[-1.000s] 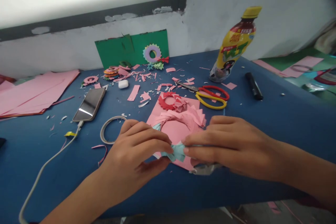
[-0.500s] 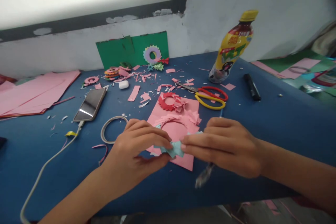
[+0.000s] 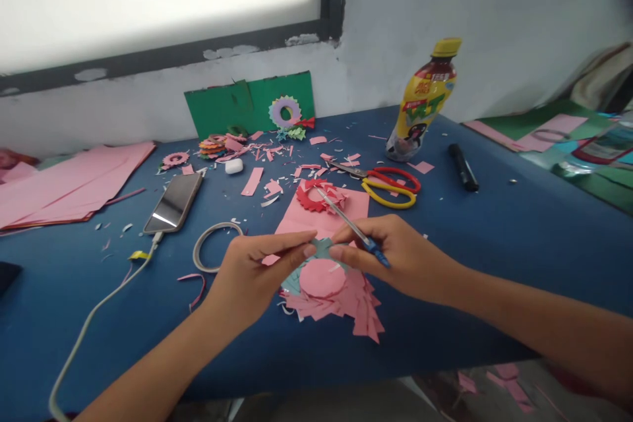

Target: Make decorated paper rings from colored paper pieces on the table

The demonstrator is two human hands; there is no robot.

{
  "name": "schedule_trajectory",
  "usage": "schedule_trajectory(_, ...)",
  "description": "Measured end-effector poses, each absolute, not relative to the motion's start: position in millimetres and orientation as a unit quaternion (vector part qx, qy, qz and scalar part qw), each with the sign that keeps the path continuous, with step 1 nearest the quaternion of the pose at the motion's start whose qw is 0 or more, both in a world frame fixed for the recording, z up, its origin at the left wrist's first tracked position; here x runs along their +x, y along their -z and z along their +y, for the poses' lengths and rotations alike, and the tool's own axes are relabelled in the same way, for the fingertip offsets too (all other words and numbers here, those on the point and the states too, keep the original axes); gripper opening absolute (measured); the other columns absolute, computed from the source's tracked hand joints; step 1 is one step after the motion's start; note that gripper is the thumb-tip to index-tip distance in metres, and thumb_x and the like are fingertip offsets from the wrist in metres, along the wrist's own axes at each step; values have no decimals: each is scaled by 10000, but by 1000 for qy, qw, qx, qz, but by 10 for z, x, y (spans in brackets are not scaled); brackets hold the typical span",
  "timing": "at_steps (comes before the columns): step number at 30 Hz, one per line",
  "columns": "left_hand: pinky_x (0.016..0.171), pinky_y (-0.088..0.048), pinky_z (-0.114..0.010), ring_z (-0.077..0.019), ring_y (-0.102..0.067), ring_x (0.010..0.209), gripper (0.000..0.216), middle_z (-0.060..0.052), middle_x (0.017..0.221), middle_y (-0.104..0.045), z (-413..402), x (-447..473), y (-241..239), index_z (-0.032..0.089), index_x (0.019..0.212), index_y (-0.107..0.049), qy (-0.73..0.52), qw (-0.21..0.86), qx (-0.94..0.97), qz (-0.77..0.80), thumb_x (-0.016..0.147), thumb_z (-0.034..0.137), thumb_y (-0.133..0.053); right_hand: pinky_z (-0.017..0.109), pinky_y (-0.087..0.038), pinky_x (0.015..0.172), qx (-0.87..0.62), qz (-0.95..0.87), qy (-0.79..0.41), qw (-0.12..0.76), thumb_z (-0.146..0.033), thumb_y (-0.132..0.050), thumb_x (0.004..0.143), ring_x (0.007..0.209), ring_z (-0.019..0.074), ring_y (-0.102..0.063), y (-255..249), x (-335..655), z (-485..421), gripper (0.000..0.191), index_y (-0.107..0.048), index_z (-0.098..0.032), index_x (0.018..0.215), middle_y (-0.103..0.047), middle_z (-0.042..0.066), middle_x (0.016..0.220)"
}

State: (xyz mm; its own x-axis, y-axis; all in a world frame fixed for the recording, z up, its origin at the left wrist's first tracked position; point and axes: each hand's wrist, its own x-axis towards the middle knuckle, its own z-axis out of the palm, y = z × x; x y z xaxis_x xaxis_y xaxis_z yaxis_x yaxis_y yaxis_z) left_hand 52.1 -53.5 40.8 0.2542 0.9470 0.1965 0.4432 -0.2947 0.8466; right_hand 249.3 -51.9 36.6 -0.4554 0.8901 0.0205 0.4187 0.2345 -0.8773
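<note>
My left hand (image 3: 252, 270) and my right hand (image 3: 395, 257) meet over the blue table (image 3: 519, 237), both pinched on the upper edge of a paper wreath (image 3: 336, 293). The wreath is made of folded pink pieces with some light-blue ones, and a pink disc shows on the side facing me. My right hand also grips a thin silver pen with a blue end (image 3: 341, 214), which points up and left. Behind the hands lies a pink sheet (image 3: 321, 214) with a red toothed paper ring (image 3: 316, 196) on it.
Red-and-yellow scissors (image 3: 390, 183), a yellow drink bottle (image 3: 425, 102) and a black marker (image 3: 462, 167) lie at the right. A phone (image 3: 174, 193) on a cable, a thin ring (image 3: 200, 244), a pink paper stack (image 3: 64, 178), green card (image 3: 247, 102) and several scraps surround them.
The wreath has come off the pink sheet toward me and now shows a pink disc. A pen now shows in my right hand. Both hands moved up slightly.
</note>
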Motion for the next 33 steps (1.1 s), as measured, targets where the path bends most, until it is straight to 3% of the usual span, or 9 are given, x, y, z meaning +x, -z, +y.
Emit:
schedule_trajectory(14, 489, -514, -168, -138, -651, 582, 164, 18, 741, -725, -521, 583, -351, 217, 847, -728, -383, 378, 676, 503, 697, 235, -665, 202, -254, 428, -484, -686, -468, 277, -366, -633, 722, 467, 61, -331, -302, 2460, -441, 227, -680, -153, 783, -423, -50, 513)
schedule_trajectory(21, 555, -528, -149, -149, -676, 687, 139, 19, 810, -720, -498, 566, -360, 251, 823, -731, -384, 380, 668, 512, 693, 262, -680, 197, -339, 479, -464, -680, -492, 284, -316, -631, 737, 531, 77, -476, -324, 2476, -411, 172, -675, -151, 764, -607, -10, 623)
schedule_trajectory(33, 563, -558, -212, -180, -676, 675, 170, -4, 809, -719, -513, 609, -355, 223, 843, -725, -393, 387, 652, 520, 679, 244, -688, 205, -395, 516, -483, -674, -461, 317, -321, -614, 741, 554, 97, -531, -319, 2432, -455, 173, -632, -152, 710, -620, -8, 618)
